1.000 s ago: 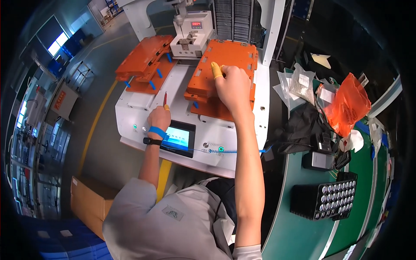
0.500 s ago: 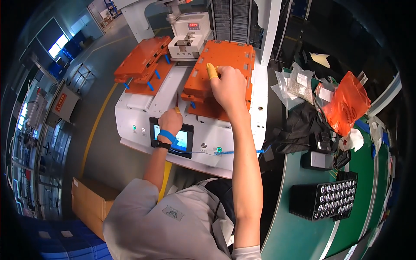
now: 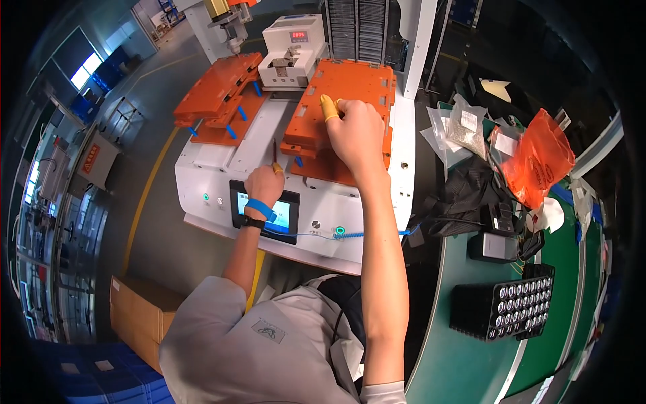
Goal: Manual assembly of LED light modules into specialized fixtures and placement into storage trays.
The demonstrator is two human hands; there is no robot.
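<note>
Pressing on the orange fixture plate (image 3: 350, 87) at upper centre, the right hand (image 3: 354, 135) is curled, while a thin dark tool (image 3: 274, 149) is pinched by the left hand (image 3: 264, 185); loading appears unfinished.

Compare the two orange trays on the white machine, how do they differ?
The right orange tray lies flat with the right hand resting on it; the left orange tray sits untouched and tilted, stacked over another orange plate. The left hand is nearer the touchscreen. Both trays are flat orange fixtures.
</note>
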